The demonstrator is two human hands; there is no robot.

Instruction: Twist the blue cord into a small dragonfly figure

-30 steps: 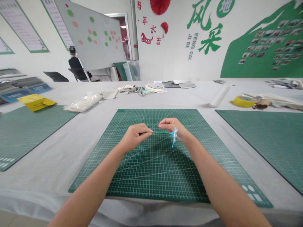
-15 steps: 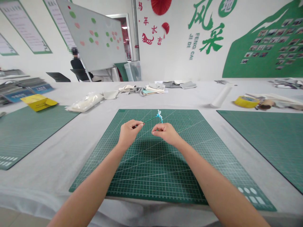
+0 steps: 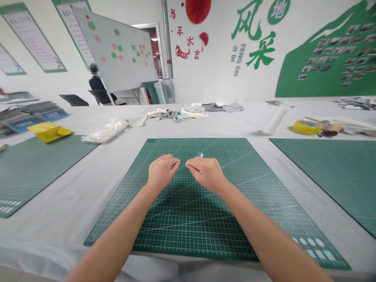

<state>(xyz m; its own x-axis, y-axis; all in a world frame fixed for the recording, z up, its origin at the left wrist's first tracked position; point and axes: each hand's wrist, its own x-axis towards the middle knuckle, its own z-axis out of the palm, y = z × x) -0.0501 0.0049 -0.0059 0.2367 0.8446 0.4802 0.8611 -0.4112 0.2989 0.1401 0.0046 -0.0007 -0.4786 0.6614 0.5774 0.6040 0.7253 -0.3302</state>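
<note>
Over the green cutting mat point(image 3: 188, 227), my left hand point(image 3: 162, 172) pinches one end of a thin green stem point(image 3: 183, 161). My right hand point(image 3: 207, 172) is closed in a pinch on the same stem, a short way to the right. Beyond the right knuckles peeks a small blue and white flower-like head point(image 3: 201, 155), mostly hidden by that hand. The fingertips of both hands are close together, with only a short piece of stem showing between them.
Side mats lie left point(image 3: 38, 168) and right point(image 3: 329, 172). Around them are a yellow folder point(image 3: 49, 132), a plastic-wrapped pack point(image 3: 105, 131), cloth pieces point(image 3: 192, 111), a yellow tape roll point(image 3: 306, 127) and stacked papers point(image 3: 26, 113). A person point(image 3: 96, 82) sits far back left.
My right hand has gone from beside the stem to pinching it near my left fingertips. The flower-like head has dropped lower, behind my right hand.
</note>
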